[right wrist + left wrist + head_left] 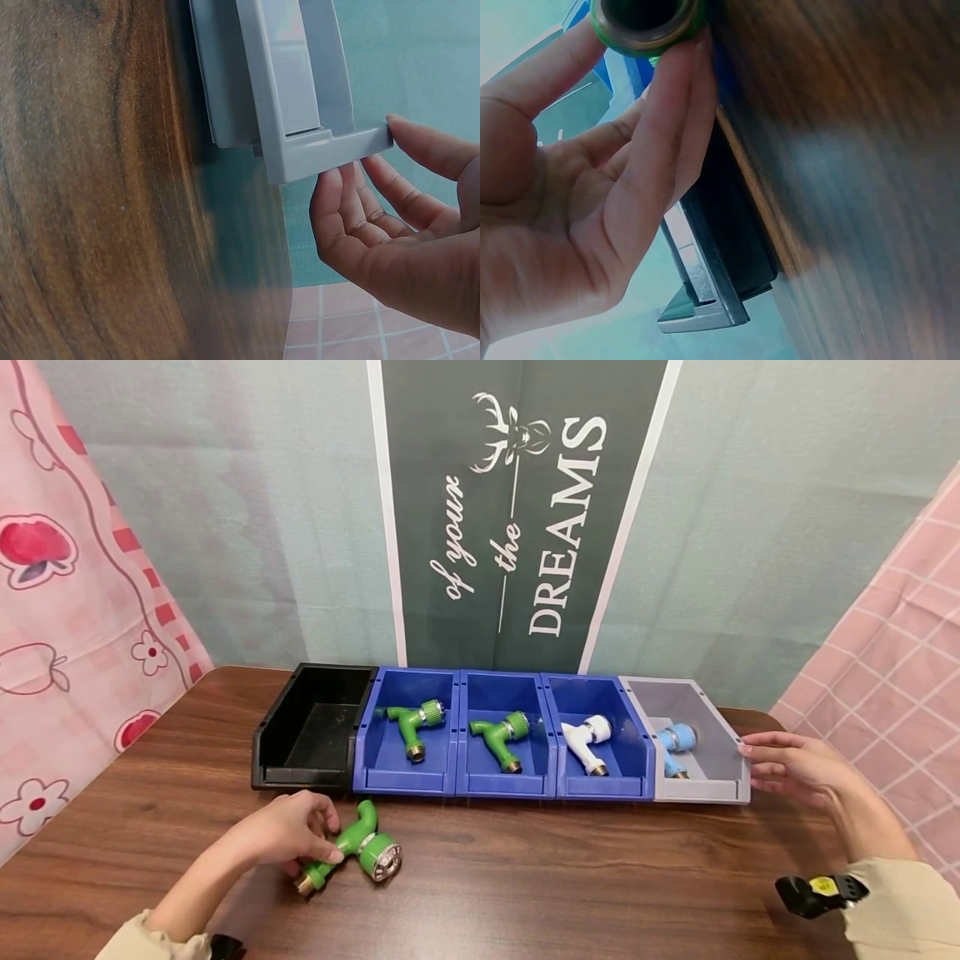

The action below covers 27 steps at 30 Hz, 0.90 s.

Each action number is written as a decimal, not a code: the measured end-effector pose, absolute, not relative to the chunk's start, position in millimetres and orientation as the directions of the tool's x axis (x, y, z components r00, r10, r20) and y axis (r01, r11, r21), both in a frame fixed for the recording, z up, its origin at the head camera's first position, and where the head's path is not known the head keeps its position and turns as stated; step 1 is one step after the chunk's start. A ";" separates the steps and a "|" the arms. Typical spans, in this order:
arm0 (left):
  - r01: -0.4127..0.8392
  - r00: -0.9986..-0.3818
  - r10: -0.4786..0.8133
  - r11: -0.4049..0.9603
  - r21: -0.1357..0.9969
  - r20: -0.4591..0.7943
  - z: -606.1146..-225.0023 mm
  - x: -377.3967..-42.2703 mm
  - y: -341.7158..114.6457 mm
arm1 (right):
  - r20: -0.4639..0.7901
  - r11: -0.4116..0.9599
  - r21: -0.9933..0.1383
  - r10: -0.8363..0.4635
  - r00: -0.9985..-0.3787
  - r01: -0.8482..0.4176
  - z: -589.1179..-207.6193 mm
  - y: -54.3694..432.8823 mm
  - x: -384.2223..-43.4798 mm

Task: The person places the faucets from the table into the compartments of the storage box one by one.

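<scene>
In the head view my left hand (288,835) pinches a green faucet (348,839) just above the table, in front of the black bin (318,735). Its brass threaded end points toward me, and the round green handle faces right. The left wrist view shows the faucet's open brass end (649,30) between thumb and fingers of the left hand (592,172). At the far right, my right hand (802,768) holds the side wall of the grey bin (712,789). Its thumb (427,146) meets the rim, while the fingertips press the outer wall.
Three blue bins stand between the black and grey ones. Two hold green faucets (411,731) (498,739), and the third holds a white faucet (585,742). A light blue faucet (675,739) lies in the grey bin. Behind the wooden table (562,877) hangs a printed curtain (322,510).
</scene>
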State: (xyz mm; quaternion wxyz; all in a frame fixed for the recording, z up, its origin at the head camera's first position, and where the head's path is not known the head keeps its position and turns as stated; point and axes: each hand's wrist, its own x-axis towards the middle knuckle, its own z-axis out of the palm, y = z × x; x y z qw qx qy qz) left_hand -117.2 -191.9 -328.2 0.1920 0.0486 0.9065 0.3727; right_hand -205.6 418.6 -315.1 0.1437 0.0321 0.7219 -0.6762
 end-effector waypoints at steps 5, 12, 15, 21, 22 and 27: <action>-0.059 -0.920 0.231 0.718 0.694 -0.318 -328.8 -118.1 -192.3 | -0.254 0.085 -0.966 -0.140 -0.957 0.244 -315.3 418.5 -205.9; -0.050 -0.917 0.251 0.701 0.711 -0.312 -330.7 -118.6 -193.0 | -0.249 0.083 -0.967 -0.142 -0.958 0.240 -315.9 419.1 -206.8; -0.035 -0.915 0.268 0.691 0.722 -0.301 -330.8 -118.1 -193.1 | -0.250 0.083 -0.967 -0.139 -0.958 0.240 -315.8 418.9 -206.5; -0.023 -0.906 0.295 0.680 0.732 -0.303 -330.1 -118.2 -193.2 | -0.259 0.093 -0.964 -0.123 -0.958 0.249 -314.5 417.4 -205.9; -0.019 -0.904 0.301 0.679 0.734 -0.302 -330.1 -118.3 -193.6 | -0.261 0.095 -0.964 -0.120 -0.958 0.250 -314.3 417.0 -205.9; 0.001 -0.899 0.327 0.668 0.744 -0.293 -330.0 -117.7 -195.4 | -0.261 0.089 -0.964 -0.120 -0.958 0.252 -313.6 416.5 -205.4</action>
